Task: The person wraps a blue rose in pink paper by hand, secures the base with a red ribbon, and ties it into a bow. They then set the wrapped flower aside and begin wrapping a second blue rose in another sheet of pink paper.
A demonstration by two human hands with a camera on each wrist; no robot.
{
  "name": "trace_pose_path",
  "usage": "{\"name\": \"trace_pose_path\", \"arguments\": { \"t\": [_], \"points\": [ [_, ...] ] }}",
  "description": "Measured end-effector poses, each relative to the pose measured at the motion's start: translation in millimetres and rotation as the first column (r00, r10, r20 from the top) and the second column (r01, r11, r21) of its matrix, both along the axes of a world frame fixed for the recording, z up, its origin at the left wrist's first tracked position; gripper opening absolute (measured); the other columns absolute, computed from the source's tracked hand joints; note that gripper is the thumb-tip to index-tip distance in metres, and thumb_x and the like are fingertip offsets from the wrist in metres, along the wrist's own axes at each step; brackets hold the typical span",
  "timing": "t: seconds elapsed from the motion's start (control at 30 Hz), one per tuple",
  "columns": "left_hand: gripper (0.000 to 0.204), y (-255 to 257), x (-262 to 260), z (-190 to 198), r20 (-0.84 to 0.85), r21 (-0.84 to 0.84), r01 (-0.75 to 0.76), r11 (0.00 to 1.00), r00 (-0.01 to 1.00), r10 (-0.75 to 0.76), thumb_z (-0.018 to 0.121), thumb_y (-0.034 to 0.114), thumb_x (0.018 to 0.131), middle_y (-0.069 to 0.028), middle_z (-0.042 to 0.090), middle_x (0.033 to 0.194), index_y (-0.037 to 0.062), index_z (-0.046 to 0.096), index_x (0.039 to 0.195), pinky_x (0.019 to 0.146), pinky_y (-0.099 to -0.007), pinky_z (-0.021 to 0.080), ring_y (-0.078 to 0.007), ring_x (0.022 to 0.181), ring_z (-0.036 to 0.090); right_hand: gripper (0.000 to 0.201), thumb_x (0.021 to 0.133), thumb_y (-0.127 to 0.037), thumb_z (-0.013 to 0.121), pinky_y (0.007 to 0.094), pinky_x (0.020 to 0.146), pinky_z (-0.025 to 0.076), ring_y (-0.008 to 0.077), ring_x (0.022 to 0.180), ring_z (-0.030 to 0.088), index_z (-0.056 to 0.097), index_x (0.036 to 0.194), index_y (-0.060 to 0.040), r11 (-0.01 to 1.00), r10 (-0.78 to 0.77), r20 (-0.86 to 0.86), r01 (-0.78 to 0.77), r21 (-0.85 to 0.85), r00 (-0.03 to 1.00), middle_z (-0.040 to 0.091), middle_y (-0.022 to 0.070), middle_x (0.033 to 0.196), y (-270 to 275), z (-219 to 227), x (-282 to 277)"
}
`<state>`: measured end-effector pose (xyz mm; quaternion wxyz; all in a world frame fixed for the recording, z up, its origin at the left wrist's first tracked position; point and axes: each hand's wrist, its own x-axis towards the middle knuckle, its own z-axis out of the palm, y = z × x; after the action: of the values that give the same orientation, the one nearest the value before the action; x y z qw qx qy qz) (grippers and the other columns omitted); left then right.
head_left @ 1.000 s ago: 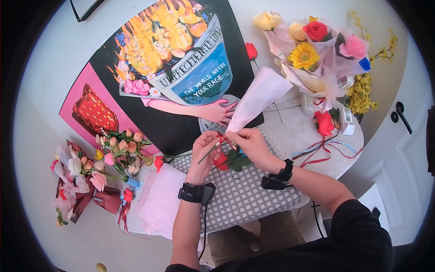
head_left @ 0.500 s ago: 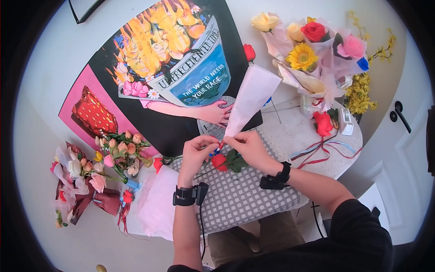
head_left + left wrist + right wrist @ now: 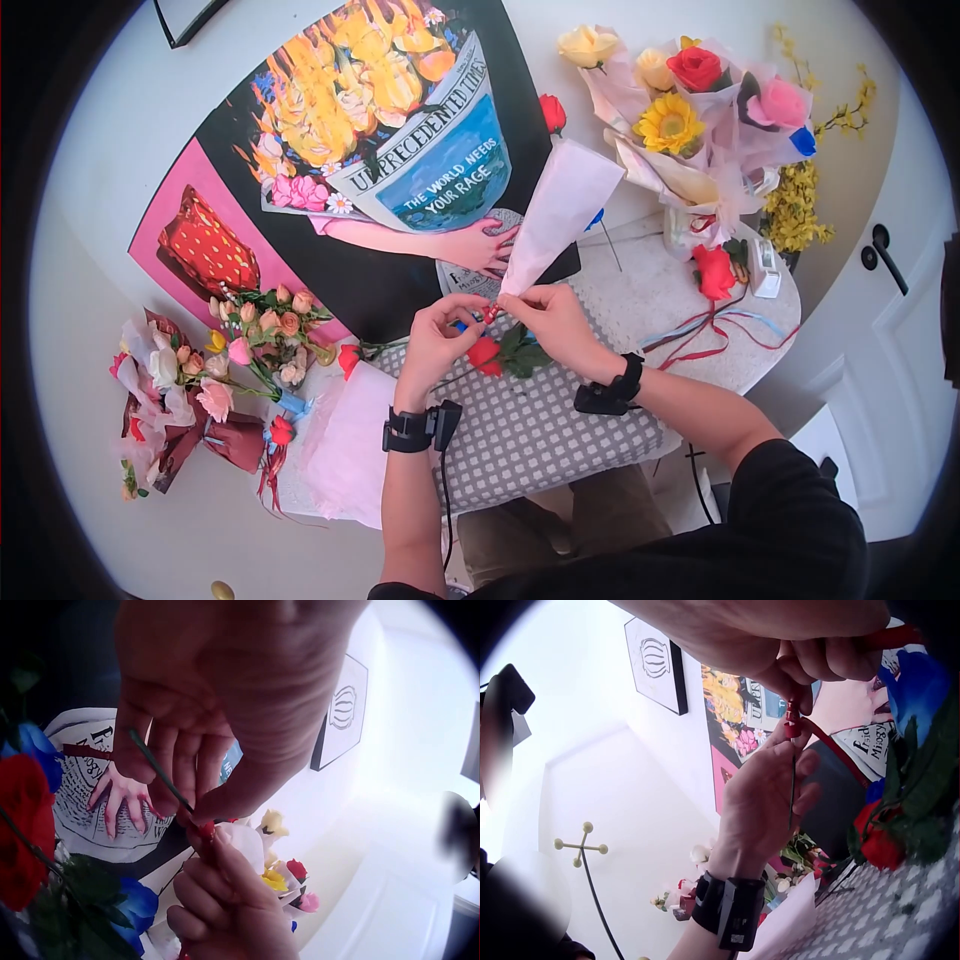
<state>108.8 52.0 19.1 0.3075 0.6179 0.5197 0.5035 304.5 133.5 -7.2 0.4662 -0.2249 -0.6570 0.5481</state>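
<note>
A pale pink paper cone rises from between both hands, and a thin green stem comes out of its narrow end. Red ribbon is wound around that end, with a loose length trailing off. My left hand pinches the ribbon at the stem with thumb and fingertip, its other fingers loosely bent. My right hand grips the cone's base just above, fingers curled in. Beneath the hands, a red rose with green leaves and a blue flower lie on the checked cushion. Whatever the cone wraps is hidden.
Pink paper sheets lie left of the cushion. Bouquets crowd the far left. At the right stand a wrapped bouquet, a tape dispenser and loose ribbons. A painting leans behind.
My left hand has shifted slightly left and turned, so the stem below it no longer shows in the head view. The paper cone has swung left and more upright. My right hand keeps its grip.
</note>
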Motion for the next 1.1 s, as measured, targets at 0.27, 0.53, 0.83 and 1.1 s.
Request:
{"name": "trace_pose_path", "arguments": {
  "t": [0.27,0.53,0.83,1.1],
  "points": [
    [0.026,0,6,3,0.03,0.006,-0.021,1.0,0.999,0.02,0.071,-0.002,0.087,0.0024,0.066,0.081,0.0002,0.07,0.113,0.052,-0.0146,0.036,0.0025,0.063,0.052,0.031,0.097,-0.023,0.07,0.026,0.051,0.029,-0.0001,0.062,0.039,0.074,0.087,0.0067,1.0,-0.006,-0.008,0.006,-0.001,1.0,0.05,-0.0093,0.061,-2,4,1],
    [0.023,2,7,-1,0.005,0.013,-0.06,0.998,0.998,0.06,0.075,0.001,0.086,0.0036,0.066,0.077,0.0004,0.071,0.109,0.051,-0.0145,0.035,0.0025,0.062,0.052,0.035,0.097,-0.023,0.071,0.0257,0.051,0.028,-0.0001,0.061,0.037,0.071,0.081,0.0075,1.0,-0.008,0.02,0.008,-0.006,1.0,0.047,-0.0097,0.061,-3,1,0],
    [0.024,3,13,-1,-0.07,0.047,-0.094,0.994,0.993,0.097,0.073,-0.004,0.088,-0.0004,0.066,0.095,-0.0018,0.069,0.111,0.058,-0.015,0.046,-0.0011,0.076,0.058,0.036,0.098,-0.024,0.071,0.0253,0.05,0.028,-0.0005,0.06,0.038,0.071,0.078,0.0067,1.0,0.007,0.0,-0.007,-0.025,1.0,0.049,-0.0101,0.06,-5,4,1],
    [0.033,-2,25,10,-0.05,0.139,-0.094,0.986,0.994,0.102,0.069,-0.006,0.089,-0.0027,0.061,0.111,-0.0024,0.07,0.122,0.055,-0.0155,0.047,-0.0028,0.082,0.059,0.036,0.097,-0.025,0.071,0.0258,0.05,0.029,-0.0004,0.06,0.039,0.072,0.08,0.0069,1.0,0.009,0.009,-0.009,-0.005,1.0,0.049,-0.0093,0.059,-4,2,0]
  ]
}}
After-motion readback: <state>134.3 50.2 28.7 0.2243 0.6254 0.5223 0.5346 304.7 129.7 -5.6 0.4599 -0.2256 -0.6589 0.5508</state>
